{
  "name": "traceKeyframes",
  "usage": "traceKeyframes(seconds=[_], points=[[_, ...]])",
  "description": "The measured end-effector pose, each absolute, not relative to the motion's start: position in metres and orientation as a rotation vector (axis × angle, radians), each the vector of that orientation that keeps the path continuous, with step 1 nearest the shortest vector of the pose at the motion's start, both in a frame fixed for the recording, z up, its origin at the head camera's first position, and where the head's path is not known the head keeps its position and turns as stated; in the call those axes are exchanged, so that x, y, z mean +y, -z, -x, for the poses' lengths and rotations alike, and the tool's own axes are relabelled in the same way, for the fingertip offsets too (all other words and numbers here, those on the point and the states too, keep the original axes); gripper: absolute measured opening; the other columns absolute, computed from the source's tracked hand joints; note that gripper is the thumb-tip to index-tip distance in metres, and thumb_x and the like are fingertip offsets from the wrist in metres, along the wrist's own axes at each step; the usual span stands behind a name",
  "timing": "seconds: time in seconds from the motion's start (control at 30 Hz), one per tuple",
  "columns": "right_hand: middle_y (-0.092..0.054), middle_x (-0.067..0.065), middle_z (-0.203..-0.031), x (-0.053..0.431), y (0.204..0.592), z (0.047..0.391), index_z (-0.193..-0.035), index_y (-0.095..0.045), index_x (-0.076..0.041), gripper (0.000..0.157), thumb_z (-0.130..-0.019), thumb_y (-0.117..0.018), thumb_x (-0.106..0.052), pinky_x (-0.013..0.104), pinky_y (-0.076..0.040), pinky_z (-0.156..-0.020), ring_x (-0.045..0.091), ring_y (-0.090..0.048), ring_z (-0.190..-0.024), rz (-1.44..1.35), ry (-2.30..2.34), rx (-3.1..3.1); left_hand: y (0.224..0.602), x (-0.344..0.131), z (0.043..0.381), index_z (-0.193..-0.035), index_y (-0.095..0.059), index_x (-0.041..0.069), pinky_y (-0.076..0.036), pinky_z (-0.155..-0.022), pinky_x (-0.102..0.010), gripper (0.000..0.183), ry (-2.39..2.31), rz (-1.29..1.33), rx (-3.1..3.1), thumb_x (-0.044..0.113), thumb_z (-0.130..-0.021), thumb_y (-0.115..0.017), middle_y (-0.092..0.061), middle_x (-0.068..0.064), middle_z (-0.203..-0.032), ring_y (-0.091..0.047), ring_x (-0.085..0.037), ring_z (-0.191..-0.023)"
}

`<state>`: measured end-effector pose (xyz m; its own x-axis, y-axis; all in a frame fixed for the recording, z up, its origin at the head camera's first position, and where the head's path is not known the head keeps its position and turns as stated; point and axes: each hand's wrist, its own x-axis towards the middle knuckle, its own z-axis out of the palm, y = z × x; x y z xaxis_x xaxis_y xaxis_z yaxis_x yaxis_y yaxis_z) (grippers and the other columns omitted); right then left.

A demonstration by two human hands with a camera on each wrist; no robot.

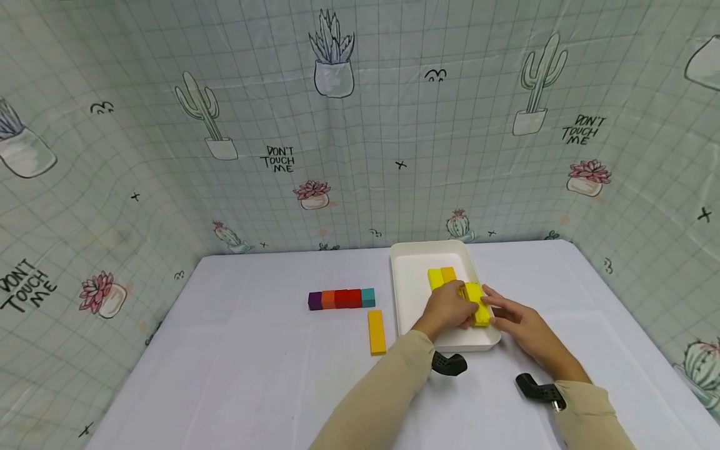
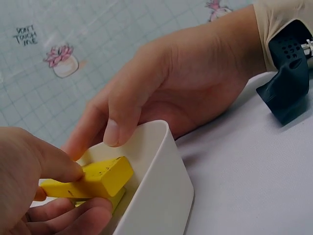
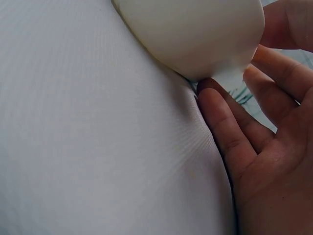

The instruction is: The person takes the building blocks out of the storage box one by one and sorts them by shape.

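Backdrop (image 1: 365,125), lettering I read as "DON'T TOUCH ME", yellow block (image 2: 105,176) pinched by left hand (image 1: 449,305) within white tray (image 1: 413,269) at right, right hand (image 1: 525,325), fingers relaxed, touching tray's right side.

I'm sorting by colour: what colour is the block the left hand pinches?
Yellow with dark marks; the block shows best in the left wrist view.

The left hand (image 1: 447,306) is pinching with curled fingers (image 2: 93,218). The right hand (image 1: 529,328) is holding its fingers (image 3: 222,115) loosely extended.
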<state>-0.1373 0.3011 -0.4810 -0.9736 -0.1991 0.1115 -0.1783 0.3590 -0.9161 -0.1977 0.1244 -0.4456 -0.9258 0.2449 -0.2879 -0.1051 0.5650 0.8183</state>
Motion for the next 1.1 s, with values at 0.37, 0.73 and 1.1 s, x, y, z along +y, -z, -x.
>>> traceKeyframes(seconds=[0.37,0.73,1.1], points=[[-0.033,0.007,-0.16,0.303,0.483,0.136,-0.142,-0.055,-0.004,0.045,-0.1,-0.063,-0.019,0.004,-0.031,-0.099,-0.012,-0.031,-0.135,0.34,1.677,2.601,0.451,0.123,0.198,-0.139,-0.057,0.016,-0.053,-0.061,-0.023,0.06,-1.41,-0.099,2.4,0.019,-0.084,-0.08,-0.059,0.001,-0.079,-0.06,-0.013,-0.056],[-0.033,0.007,-0.16,0.302,0.48,0.135,-0.142,-0.055,-0.004,0.045,-0.101,-0.062,-0.019,0.004,-0.031,-0.099,-0.004,-0.032,-0.139,0.335,1.675,2.599,0.449,0.119,0.201,-0.137,-0.057,0.02,-0.055,-0.076,-0.026,0.058,-1.403,-0.096,2.43,0.02,-0.083,-0.079,-0.059,0.004,-0.089,-0.057,-0.012,-0.077],[-0.032,0.005,-0.161,0.301,0.477,0.135,-0.144,-0.054,-0.008,0.045,-0.101,-0.061,-0.021,0.002,-0.028,-0.098,-0.002,-0.029,-0.142,0.3,1.649,2.599,0.444,0.109,0.201,-0.14,-0.055,0.026,-0.057,-0.069,-0.028,0.06,-1.57,-0.076,2.363,0.014,-0.085,-0.077,-0.059,0.004,-0.087,-0.06,-0.012,-0.071]])
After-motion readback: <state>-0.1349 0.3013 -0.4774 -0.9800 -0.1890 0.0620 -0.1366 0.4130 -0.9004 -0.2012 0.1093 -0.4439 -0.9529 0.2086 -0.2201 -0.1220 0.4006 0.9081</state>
